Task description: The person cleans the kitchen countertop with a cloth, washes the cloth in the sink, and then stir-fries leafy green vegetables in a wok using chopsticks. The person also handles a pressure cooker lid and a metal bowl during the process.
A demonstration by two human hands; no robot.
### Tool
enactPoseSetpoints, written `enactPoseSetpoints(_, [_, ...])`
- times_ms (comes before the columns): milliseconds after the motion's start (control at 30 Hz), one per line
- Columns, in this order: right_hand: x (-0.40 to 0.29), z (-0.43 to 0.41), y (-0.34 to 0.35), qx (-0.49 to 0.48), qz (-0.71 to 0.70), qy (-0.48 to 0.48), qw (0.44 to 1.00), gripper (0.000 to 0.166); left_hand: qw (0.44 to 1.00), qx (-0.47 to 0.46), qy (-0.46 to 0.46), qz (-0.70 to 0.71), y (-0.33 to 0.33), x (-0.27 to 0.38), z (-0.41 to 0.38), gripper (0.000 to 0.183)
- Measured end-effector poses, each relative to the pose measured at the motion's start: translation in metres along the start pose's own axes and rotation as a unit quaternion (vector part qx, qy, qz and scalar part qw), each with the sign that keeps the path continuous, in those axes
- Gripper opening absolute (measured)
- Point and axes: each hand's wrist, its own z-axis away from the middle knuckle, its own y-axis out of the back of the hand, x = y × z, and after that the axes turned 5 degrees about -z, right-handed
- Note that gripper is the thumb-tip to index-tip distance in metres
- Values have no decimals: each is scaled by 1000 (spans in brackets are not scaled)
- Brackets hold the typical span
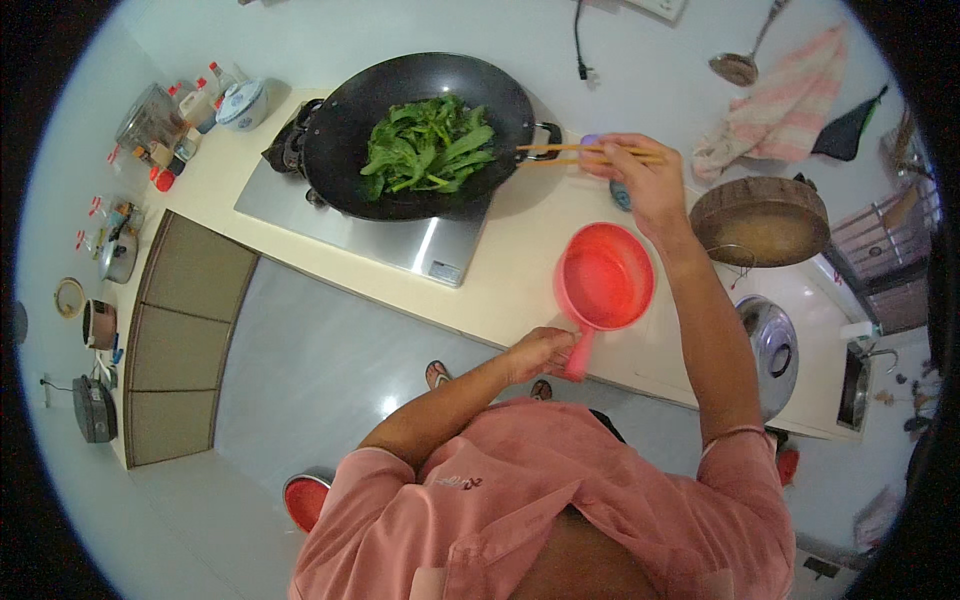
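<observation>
My left hand (pixel 546 351) grips the handle of a red plastic ladle (pixel 606 276), whose round bowl sits over the counter's front part. The bowl looks empty of solid things. In my right hand (pixel 643 174) is a pair of wooden chopsticks (pixel 559 154), pointing left past the handle of a black wok (pixel 352 97). Leafy green vegetables (pixel 431 146) lie heaped in the middle of the wok. The wok rests on a gas stove (pixel 367 244) with a steel top. Behind my right hand, a purple and blue-green item is partly hidden.
A round wooden chopping block (pixel 759 221) leans at the right, with a metal lid (pixel 769 356) nearer me. Seasoning bottles (pixel 196 109) and a lidded bowl (pixel 241 105) stand at the left. A striped towel (pixel 787 105) and a metal ladle (pixel 739 66) hang on the wall.
</observation>
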Motion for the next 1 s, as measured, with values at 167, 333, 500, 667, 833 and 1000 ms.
enactPoseSetpoints(167, [80, -93, -53, 55, 138, -59, 987, 20, 996, 51, -19, -75, 90, -9, 64, 39])
enactPoseSetpoints(333, [161, -147, -92, 193, 54, -160, 967, 23, 949, 286, -20, -132, 237, -78, 160, 27])
enactPoseSetpoints(500, [172, -167, -126, 227, -158, -163, 947, 22, 756, 503, 82, -411, 375, -198, 260, 26])
enactPoseSetpoints(667, [149, -176, -185, 105, -104, -161, 976, 22, 841, 536, 39, 55, 389, -243, 314, 23])
enactPoseSetpoints(833, [160, -142, -252, -69, 172, -114, 976, 25, 821, 563, 37, 86, 342, -197, 291, 18])
enactPoseSetpoints(1000, [142, -137, -241, -192, 457, 22, 868, 29, 845, 533, 0, 45, 327, -197, 280, 22])
